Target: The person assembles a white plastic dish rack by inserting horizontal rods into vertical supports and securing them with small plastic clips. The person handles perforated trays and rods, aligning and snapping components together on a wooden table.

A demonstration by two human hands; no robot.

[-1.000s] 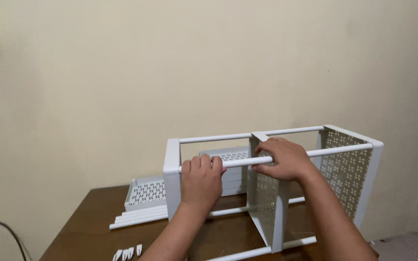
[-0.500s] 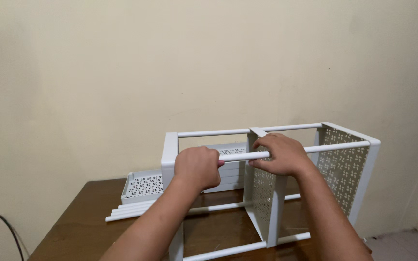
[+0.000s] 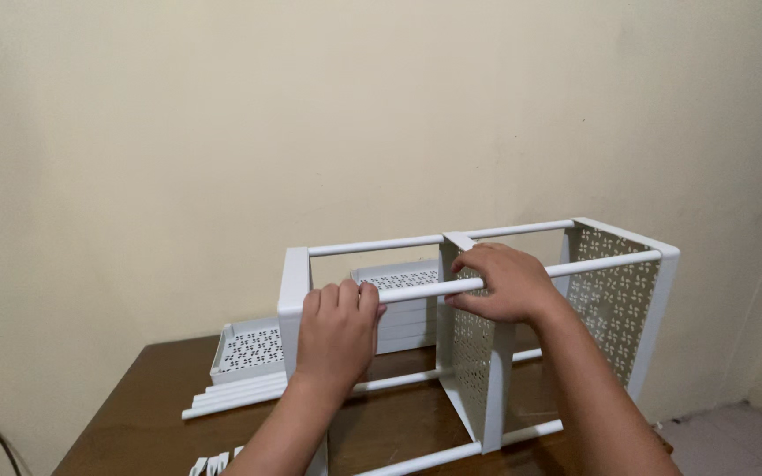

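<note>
- My left hand (image 3: pixel 339 328) is closed around the near top rail (image 3: pixel 522 277) of the white rack frame (image 3: pixel 654 300), close to its left end panel (image 3: pixel 294 295).
- My right hand (image 3: pixel 502 282) grips the same rail where it meets the perforated middle panel (image 3: pixel 472 361).
- The frame lies on its side across the middle of the brown desk (image 3: pixel 134 405), reaching to the right edge.
- By my reading the skeleton is largely done: three panels are joined by rails at top and bottom.
- Still loose: perforated white trays (image 3: pixel 253 345) stacked toward the desk's far edge, spare white rods (image 3: pixel 233 397) in front of them, and small white fittings (image 3: pixel 213 463) at the near edge.
</note>
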